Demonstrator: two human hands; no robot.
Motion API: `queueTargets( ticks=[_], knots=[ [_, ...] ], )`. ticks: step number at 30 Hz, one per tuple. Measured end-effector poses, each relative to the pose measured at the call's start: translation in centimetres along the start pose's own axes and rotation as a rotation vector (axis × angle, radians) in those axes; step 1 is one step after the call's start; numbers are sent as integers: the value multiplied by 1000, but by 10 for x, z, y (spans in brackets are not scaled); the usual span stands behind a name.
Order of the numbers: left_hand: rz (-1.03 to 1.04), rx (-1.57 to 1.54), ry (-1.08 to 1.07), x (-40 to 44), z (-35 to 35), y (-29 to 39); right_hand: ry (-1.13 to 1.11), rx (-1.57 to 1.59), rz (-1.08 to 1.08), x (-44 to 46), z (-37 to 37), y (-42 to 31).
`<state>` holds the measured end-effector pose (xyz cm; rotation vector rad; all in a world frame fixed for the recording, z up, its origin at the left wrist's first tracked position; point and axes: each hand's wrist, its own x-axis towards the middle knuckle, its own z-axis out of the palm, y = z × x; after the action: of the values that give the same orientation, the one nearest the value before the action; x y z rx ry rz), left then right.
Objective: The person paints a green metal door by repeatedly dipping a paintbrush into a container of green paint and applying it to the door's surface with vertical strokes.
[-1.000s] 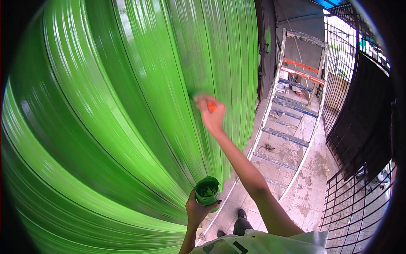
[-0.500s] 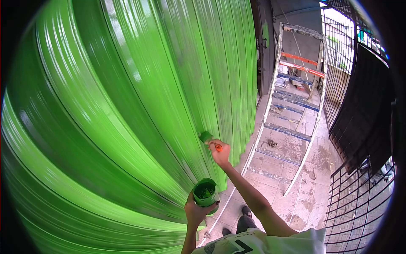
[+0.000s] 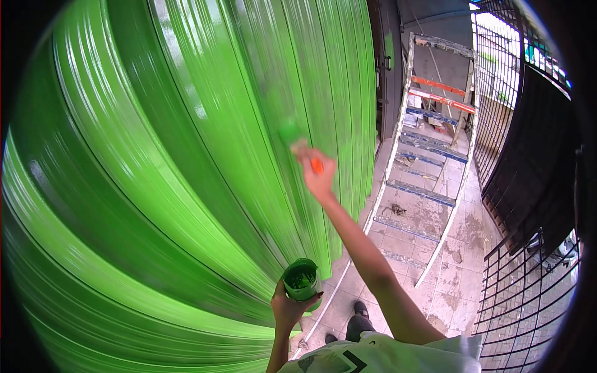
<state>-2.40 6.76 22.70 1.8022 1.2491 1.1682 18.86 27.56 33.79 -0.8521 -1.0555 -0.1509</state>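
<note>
A paintbrush (image 3: 299,147) with an orange handle is gripped in my right hand (image 3: 319,175). Its green-coated bristles are blurred and lie against, or very close to, the ribbed metal wall (image 3: 205,168). Fresh glossy green covers the wall's left and middle; toward the right the ribs look duller and streaky. Lower down, my left hand (image 3: 290,309) is wrapped round a paint can (image 3: 303,292), held upright with its mouth facing me. Green paint coats the can's inside and rim.
A paint-spattered stepladder (image 3: 429,143) with blue and orange rungs stands to the right on the tiled floor (image 3: 457,261). Beyond it runs a black metal grille (image 3: 528,298). A dark door (image 3: 389,68) is at the wall's far end. My shoes (image 3: 360,309) show below.
My right hand has moved the paintbrush up along the wall, away from the can. My left hand and the can have stayed almost still.
</note>
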Motion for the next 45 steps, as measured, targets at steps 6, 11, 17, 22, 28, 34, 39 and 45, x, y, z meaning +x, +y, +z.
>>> queueTargets(
  ticks=[6,11,17,22,28,34,39,45],
  knots=[
    [-16,13,2,-1,0,4,-11,-39,332,-55,-22,20],
    [36,5,-6,-2,2,-1,-9,-77,170,76,22,-54],
    [14,-27,-2,-4,4,2,79,168,-133,110,29,-71],
    [-8,-11,0,-6,5,1,-96,-101,117,-11,-20,-3],
    [-19,-19,0,-5,-1,9,-110,-260,315,-29,-21,17],
    [13,-19,4,-8,-3,0,144,180,46,122,34,-64],
    [-18,2,4,-11,-4,-1,132,59,-162,99,18,-38],
    [-41,6,29,-12,-4,-4,-73,-144,339,-67,-53,43]
  ],
)
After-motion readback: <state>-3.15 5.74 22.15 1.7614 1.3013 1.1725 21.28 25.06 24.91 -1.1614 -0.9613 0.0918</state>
